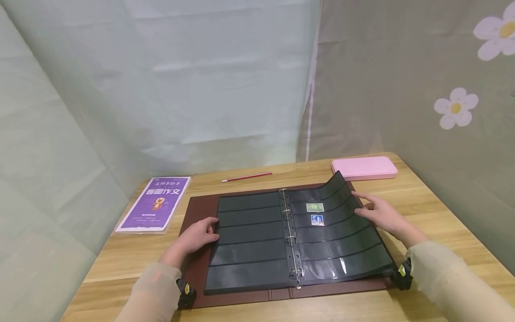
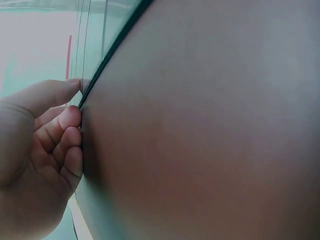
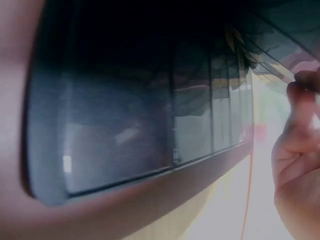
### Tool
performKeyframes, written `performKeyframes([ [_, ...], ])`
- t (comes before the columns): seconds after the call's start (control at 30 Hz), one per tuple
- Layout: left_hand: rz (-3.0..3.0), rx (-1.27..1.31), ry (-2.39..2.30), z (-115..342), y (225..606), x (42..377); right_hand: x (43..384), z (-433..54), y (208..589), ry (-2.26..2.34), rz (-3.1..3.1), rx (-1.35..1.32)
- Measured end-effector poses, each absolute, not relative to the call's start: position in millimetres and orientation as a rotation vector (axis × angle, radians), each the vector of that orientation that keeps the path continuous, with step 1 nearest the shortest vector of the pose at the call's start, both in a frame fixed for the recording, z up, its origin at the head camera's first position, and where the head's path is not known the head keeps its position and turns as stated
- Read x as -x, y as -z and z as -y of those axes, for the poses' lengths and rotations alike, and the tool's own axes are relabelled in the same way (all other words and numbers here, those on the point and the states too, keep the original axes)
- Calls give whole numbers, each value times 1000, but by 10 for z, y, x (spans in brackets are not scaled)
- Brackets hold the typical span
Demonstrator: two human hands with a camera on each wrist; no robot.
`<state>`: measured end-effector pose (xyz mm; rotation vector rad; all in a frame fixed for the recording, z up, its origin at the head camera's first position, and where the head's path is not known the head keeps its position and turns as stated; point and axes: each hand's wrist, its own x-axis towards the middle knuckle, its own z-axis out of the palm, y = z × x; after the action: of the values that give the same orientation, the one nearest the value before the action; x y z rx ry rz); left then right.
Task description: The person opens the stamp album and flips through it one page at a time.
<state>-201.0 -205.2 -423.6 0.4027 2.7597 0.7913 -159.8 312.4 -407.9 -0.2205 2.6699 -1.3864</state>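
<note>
A stamp album with a brown cover lies open on the table, its black pocket pages on metal rings. The left page lies flat, its pockets showing no stamps. My left hand is at that page's outer edge, thumb and curled fingers pinching it in the left wrist view. The right page bends upward along its outer side. My right hand pinches its outer edge between thumb and fingers. A green stamp and a blue stamp sit in pockets of the right page.
A purple booklet lies left of the album. Behind the album lies a red pencil. The pink case sits at the back right, close to the raised page corner. Hanging cloth stands behind the wooden table.
</note>
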Motion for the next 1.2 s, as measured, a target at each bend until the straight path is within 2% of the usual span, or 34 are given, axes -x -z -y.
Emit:
performKeyframes([
  [0.6,-2747,-376,-805,2064,4244,1969,1653,-2991,3680,1470,-2682,268],
  [1.2,-2793,-440,-893,2012,4082,2010,1728,-2708,3339,1800,-2502,401],
])
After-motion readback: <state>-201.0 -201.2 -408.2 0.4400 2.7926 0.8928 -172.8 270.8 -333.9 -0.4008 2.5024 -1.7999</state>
